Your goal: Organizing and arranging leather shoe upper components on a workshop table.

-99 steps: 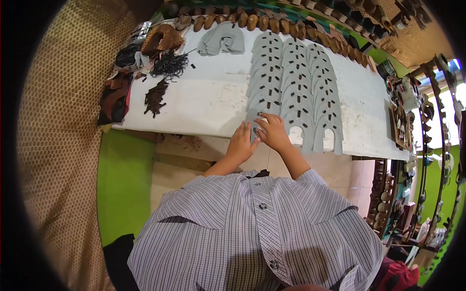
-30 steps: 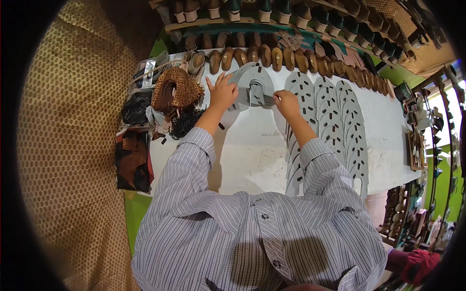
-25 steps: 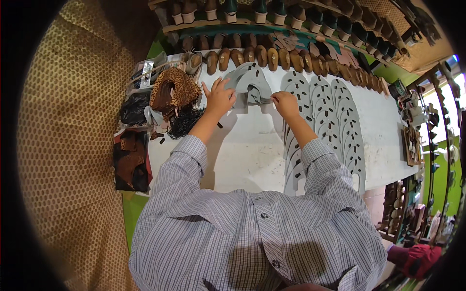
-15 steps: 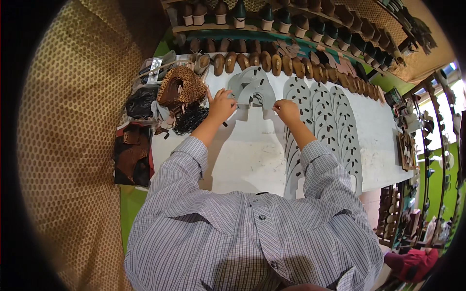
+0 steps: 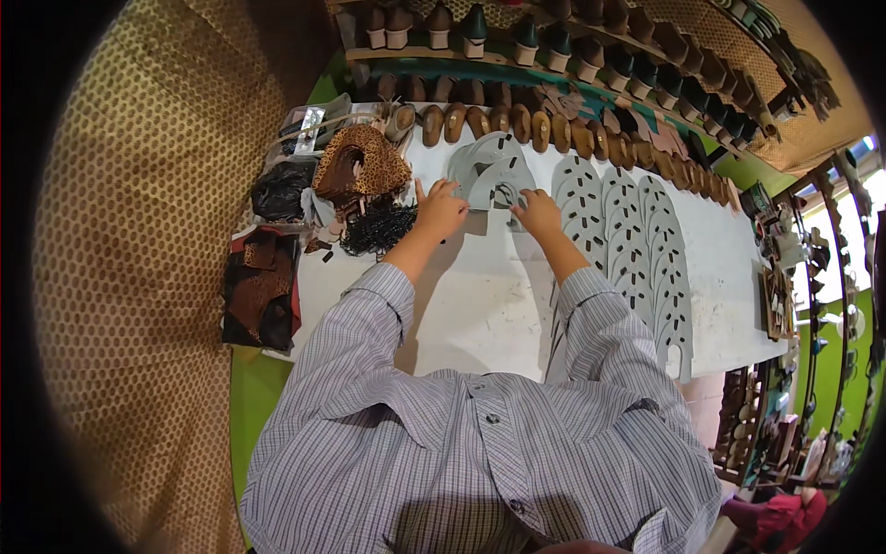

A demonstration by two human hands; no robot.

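Note:
Flat grey U-shaped pieces, which look like shoe uppers, lie in a small pile (image 5: 473,157) in front of me. Each bears small dark tabs. At the near side of this pile is my left hand (image 5: 441,212), thumb and forefinger closed at the edge of a grey upper piece (image 5: 506,175), other fingers spread. Across from it, my right hand (image 5: 538,214) pinches the same piece at its right side. The fingertips are small and partly hidden. To the right, overlapping grey pieces run in several long rows (image 5: 628,226) down the white table (image 5: 480,295).
Leopard-print pieces (image 5: 362,162), a tangle of black strips (image 5: 378,228) and a black bag (image 5: 281,192) crowd the left side. Brown shoe forms (image 5: 521,125) line the back edge, below shelves of heeled shoes (image 5: 558,48). A patterned curtain (image 5: 157,277) hangs at left.
The whole view has shifted slightly. My right hand has drawn closer to my left, and the near ends of the grey piece between them have shifted.

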